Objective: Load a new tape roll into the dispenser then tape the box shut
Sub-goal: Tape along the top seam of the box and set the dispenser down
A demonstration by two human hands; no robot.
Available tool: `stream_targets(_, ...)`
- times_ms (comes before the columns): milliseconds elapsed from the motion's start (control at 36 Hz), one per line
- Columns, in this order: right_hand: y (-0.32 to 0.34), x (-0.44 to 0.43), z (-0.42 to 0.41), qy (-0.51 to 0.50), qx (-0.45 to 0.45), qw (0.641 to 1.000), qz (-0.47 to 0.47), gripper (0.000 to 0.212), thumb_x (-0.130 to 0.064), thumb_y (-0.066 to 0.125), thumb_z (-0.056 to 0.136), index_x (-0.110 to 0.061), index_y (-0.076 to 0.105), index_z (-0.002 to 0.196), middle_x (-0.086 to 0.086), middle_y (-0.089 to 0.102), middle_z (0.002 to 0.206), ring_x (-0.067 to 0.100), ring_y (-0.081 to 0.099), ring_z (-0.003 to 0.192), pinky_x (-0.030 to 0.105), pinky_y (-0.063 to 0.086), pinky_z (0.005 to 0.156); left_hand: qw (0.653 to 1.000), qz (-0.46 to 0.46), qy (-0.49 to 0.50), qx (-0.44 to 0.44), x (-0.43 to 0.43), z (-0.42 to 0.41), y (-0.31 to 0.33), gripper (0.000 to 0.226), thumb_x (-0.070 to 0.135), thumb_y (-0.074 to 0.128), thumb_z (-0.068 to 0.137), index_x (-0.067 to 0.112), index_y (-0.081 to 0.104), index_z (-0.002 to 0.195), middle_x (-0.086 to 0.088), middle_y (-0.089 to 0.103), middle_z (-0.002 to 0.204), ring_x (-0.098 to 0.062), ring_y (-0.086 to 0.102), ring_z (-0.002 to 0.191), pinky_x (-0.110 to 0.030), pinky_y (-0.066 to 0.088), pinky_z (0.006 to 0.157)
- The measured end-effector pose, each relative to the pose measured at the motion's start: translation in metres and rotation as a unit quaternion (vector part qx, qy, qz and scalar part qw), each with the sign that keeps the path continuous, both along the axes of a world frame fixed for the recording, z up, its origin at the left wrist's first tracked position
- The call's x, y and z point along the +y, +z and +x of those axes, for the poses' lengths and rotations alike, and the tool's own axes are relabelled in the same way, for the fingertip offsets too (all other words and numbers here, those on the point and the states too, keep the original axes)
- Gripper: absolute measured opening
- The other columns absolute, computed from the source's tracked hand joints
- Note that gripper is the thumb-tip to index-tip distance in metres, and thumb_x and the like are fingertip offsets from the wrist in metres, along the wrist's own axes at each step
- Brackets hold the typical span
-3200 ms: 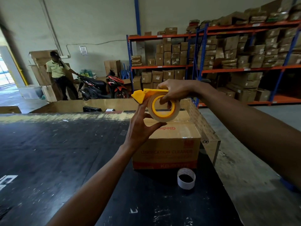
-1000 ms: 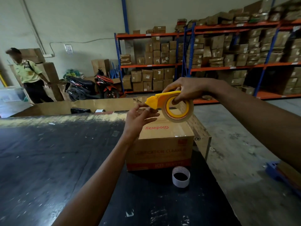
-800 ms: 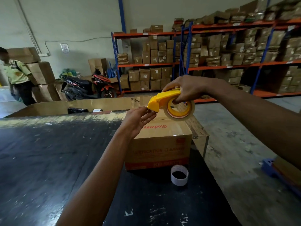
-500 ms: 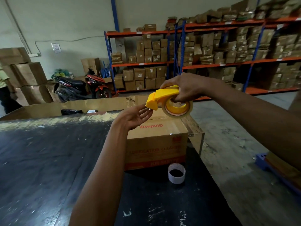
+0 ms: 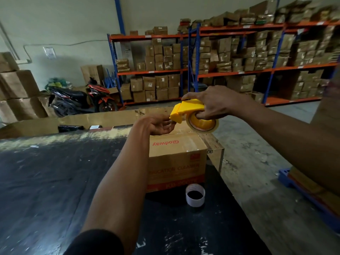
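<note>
Dispenser (image 5: pixel 187 109) lower, right grip (image 5: pixel 213 105) around it.

— Where's the right hand (image 5: pixel 213 103)?
— Up high, arm stretched in from the right, wrist bent down. Thumb lies along the top of the yellow dispenser (image 5: pixel 185 110), fingers hooked into its hub. Firm grip.

— And the left hand (image 5: pixel 158 124)?
— Forearm rising straight up the middle, dark sleeve at the elbow end. Palm turned up, fingers loosely curled, fingertips (image 5: pixel 170 122) right at the dispenser's front end. Whether they pinch anything there, I can't tell.
</note>
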State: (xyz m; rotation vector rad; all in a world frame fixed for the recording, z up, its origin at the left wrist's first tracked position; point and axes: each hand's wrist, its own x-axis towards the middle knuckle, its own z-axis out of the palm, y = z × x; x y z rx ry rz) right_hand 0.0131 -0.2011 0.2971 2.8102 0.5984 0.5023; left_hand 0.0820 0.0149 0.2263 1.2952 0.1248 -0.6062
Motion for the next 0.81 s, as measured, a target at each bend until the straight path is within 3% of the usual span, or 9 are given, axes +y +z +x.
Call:
stream_targets(83,-0.008,0.000,-0.003,-0.012,-0.008,1.000,0.006,0.075,-0.060,0.058,0.091,-0.042,0.026,0.156,-0.004,0.048,0.073,0.010,0.044,0.061,0.032,0.037,0.061,0.999,0.035,-0.004,-0.039,-0.003,0.013,0.003,0.011,0.012,0.064,0.099,0.002,0.066,0.100,-0.011,0.072,0.083,-0.014,0.065,0.076,-0.022,0.057,0.067)
stream_targets(167,-0.017,0.002,-0.010,-0.033,-0.021,0.998,0.040,0.075,-0.063,0.055,0.091,-0.040,0.029,0.157,-0.003,0.049,0.073,0.014,0.044,0.062,0.032,0.036,0.058,0.994,0.067,-0.014,-0.081,-0.006,0.028,0.008,0.007,0.007,0.061,0.100,0.004,0.065,0.096,-0.011,0.069,0.089,-0.013,0.062,0.079,-0.024,0.054,0.072)
stream_targets(250,-0.034,0.013,-0.019,-0.036,0.005,0.996,0.076,0.074,-0.062,0.057,0.091,-0.030,0.037,0.155,-0.004,0.054,0.081,0.011,0.041,0.066,0.032,0.034,0.064,0.962,0.202,-0.095,-0.156,-0.007,0.040,0.009,0.011,0.007,0.065,0.095,0.009,0.065,0.106,-0.007,0.065,0.099,-0.012,0.061,0.081,-0.018,0.055,0.065)
stream_targets(333,-0.054,0.018,-0.026,-0.043,-0.006,0.991,0.126,0.063,-0.060,0.058,0.088,-0.026,0.052,0.141,0.001,0.064,0.098,0.016,0.049,0.077,0.033,0.039,0.069,0.923,0.262,-0.176,-0.222,-0.013,0.053,0.006,0.016,0.007,0.062,0.098,0.008,0.068,0.112,-0.005,0.069,0.094,-0.011,0.064,0.082,-0.018,0.057,0.064)
stream_targets(444,-0.080,0.008,-0.037,-0.101,-0.009,0.978,0.183,0.058,-0.066,0.047,0.079,-0.028,0.063,0.121,0.003,0.072,0.099,0.023,0.058,0.078,0.032,0.045,0.066,0.911,0.271,-0.180,-0.252,-0.012,0.071,-0.003,0.023,0.009,0.061,0.100,-0.002,0.067,0.119,-0.007,0.066,0.098,-0.014,0.061,0.088,-0.026,0.060,0.076)
stream_targets(528,-0.092,0.005,-0.040,-0.116,-0.007,0.976,0.185,0.058,-0.065,0.051,0.085,-0.026,0.061,0.127,0.006,0.071,0.106,0.024,0.058,0.080,0.030,0.041,0.066,0.902,0.306,-0.199,-0.229,-0.017,0.083,-0.004,0.013,0.005,0.058,0.101,0.005,0.069,0.105,-0.007,0.066,0.095,-0.017,0.062,0.089,-0.034,0.060,0.079)
stream_targets(639,-0.094,0.013,-0.039,-0.113,-0.021,0.980,0.161,0.057,-0.061,0.051,0.092,-0.024,0.058,0.135,0.008,0.070,0.111,0.029,0.065,0.096,0.031,0.038,0.069,0.889,0.332,-0.212,-0.234,-0.035,0.099,-0.013,0.014,0.004,0.051,0.102,0.008,0.064,0.097,-0.008,0.062,0.095,-0.019,0.065,0.089,-0.035,0.059,0.077)
stream_targets(722,-0.095,0.018,-0.029,-0.126,-0.029,0.978,0.161,0.051,-0.058,0.054,0.091,-0.022,0.062,0.127,0.007,0.071,0.105,0.028,0.064,0.092,0.032,0.036,0.069,0.882,0.336,-0.199,-0.265,-0.044,0.119,-0.026,0.018,0.001,0.050,0.102,0.008,0.064,0.092,-0.009,0.063,0.089,-0.018,0.067,0.080,-0.030,0.058,0.073)
stream_targets(806,-0.100,0.021,-0.012,-0.139,0.002,0.973,0.185,0.047,-0.060,0.056,0.086,-0.023,0.066,0.114,0.006,0.069,0.099,0.028,0.062,0.088,0.033,0.038,0.066,0.836,0.375,-0.190,-0.352,-0.049,0.131,-0.041,0.018,0.002,0.055,0.101,0.011,0.066,0.089,-0.006,0.063,0.081,-0.014,0.062,0.073,-0.027,0.052,0.068)
